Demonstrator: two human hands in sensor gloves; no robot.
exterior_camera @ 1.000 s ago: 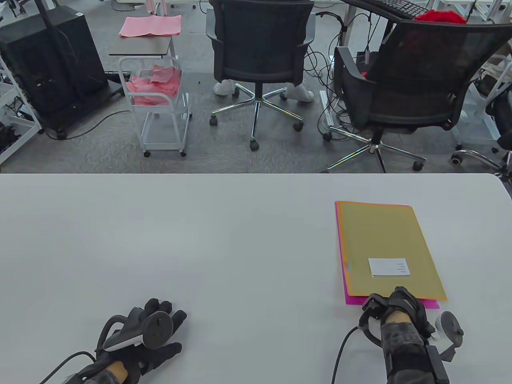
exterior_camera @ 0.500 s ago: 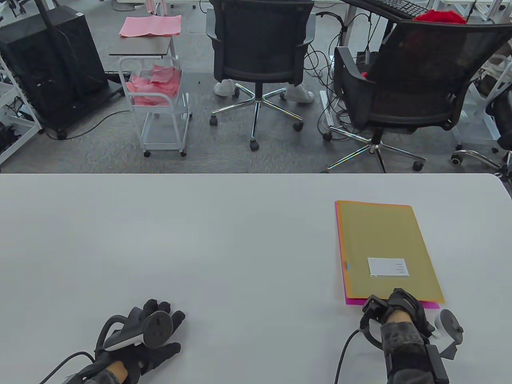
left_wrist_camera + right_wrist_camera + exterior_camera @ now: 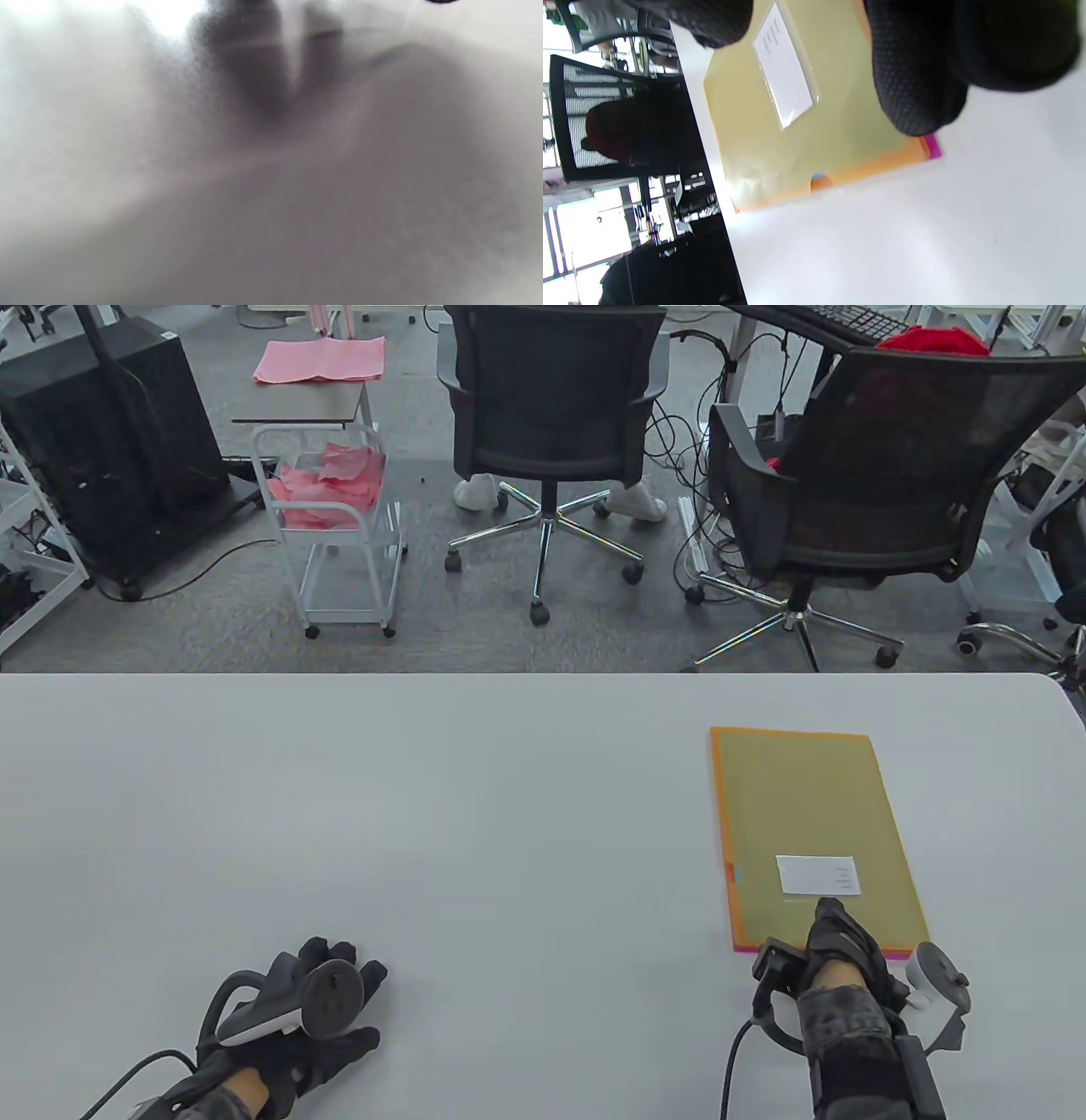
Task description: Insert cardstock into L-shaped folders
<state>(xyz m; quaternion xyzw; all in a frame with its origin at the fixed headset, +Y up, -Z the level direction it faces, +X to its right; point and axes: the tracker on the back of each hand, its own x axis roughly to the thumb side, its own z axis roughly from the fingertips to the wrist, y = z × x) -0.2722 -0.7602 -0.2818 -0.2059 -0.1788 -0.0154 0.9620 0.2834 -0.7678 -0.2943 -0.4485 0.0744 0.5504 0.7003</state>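
**One folder, two hands on desk**

One yellow L-shaped folder (image 3: 814,831) lies flat on the right half of the grey desk (image 3: 424,814), long side running away from the person. One white label (image 3: 818,875) sits on its near part. One pink cardstock sheet (image 3: 932,146) is inside: only a thin pink strip shows at the folder's near edge and corner.

Right hand (image 3: 836,946) rests on the folder's near edge, one finger stretched forward onto the cover just below the label; the other fingers' pose cannot be told. In the right wrist view two dark fingertips (image 3: 916,84) lie over the folder.

Left hand (image 3: 314,1027) lies palm down on the bare desk, well apart from the folder, fingers loosely spread, holding nothing. Left wrist view is a blur.

Two black office chairs behind the desk: (image 3: 551,407) and (image 3: 882,483). One white cart (image 3: 339,526) with pink papers.
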